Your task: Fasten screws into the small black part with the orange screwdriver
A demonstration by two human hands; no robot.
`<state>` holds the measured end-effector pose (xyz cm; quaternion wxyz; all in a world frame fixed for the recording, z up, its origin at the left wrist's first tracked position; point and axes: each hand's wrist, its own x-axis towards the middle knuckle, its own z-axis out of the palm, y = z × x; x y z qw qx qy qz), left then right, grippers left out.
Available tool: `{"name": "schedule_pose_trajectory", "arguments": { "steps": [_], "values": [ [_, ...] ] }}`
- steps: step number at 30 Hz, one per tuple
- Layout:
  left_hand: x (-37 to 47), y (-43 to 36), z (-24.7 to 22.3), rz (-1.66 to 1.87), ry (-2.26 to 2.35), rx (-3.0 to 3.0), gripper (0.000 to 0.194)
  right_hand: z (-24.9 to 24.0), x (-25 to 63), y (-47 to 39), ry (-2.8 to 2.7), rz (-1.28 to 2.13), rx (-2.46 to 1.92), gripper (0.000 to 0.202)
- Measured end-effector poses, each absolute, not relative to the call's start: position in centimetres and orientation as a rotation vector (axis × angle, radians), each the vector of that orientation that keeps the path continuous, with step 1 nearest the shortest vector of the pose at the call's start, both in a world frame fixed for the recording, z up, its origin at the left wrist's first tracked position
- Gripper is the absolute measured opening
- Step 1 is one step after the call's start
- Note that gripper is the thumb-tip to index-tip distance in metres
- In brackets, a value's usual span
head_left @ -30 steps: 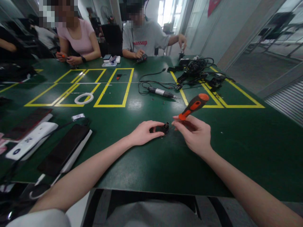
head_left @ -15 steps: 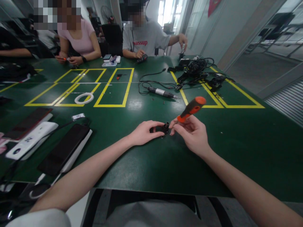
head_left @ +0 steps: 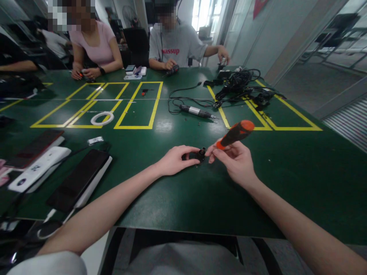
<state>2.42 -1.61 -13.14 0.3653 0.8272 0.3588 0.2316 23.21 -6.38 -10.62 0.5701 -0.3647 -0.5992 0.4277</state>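
Between the thumb and fingers of my left hand (head_left: 179, 160) is a small black part (head_left: 202, 153), held down at the green tabletop (head_left: 177, 198). A short dark cylinder stands up from the part. Just to its right, my right hand (head_left: 236, 160) is closed around the lower end of a screwdriver (head_left: 236, 133) with an orange and black handle. The handle leans up and to the right. Its shaft is mostly hidden by my fingers, and I cannot make out whether the tip touches the part.
An electric screwdriver (head_left: 195, 110) with its cord lies beyond my hands, near a heap of black cables (head_left: 241, 82). A white ring (head_left: 102, 118) is at the left. Phones (head_left: 77, 179) and a power strip (head_left: 40, 168) lie near left. Two people sit across.
The screwdriver handle has tilted further to the right and slightly down, and my right hand has shifted a little to the right. My left hand has hardly moved.
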Motion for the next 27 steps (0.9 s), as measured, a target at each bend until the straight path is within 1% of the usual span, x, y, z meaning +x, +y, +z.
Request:
{"name": "schedule_pose_trajectory", "arguments": {
  "steps": [4,10,17,23,27],
  "values": [
    [2.36,-1.62,-13.14,0.583,0.936,2.132,0.042,-10.58,23.26,-6.32,-1.440,0.993,-0.907,0.032],
    [2.39,-1.60,-13.08,0.581,0.929,2.125,0.041,-10.83,23.36,-6.02,-1.412,1.100,-0.809,0.034],
    [2.43,-1.65,-12.89,0.582,0.928,2.112,0.040,-10.42,23.54,-6.00,-1.419,1.019,-0.870,0.026],
    [2.38,-1.66,-12.92,0.592,0.917,2.113,0.041,-10.60,23.55,-5.94,-1.366,1.149,-0.776,0.025],
    [2.39,-1.64,-13.04,0.600,0.918,2.127,0.041,-10.71,23.51,-6.02,-1.390,1.116,-0.767,0.022]
  ]
}}
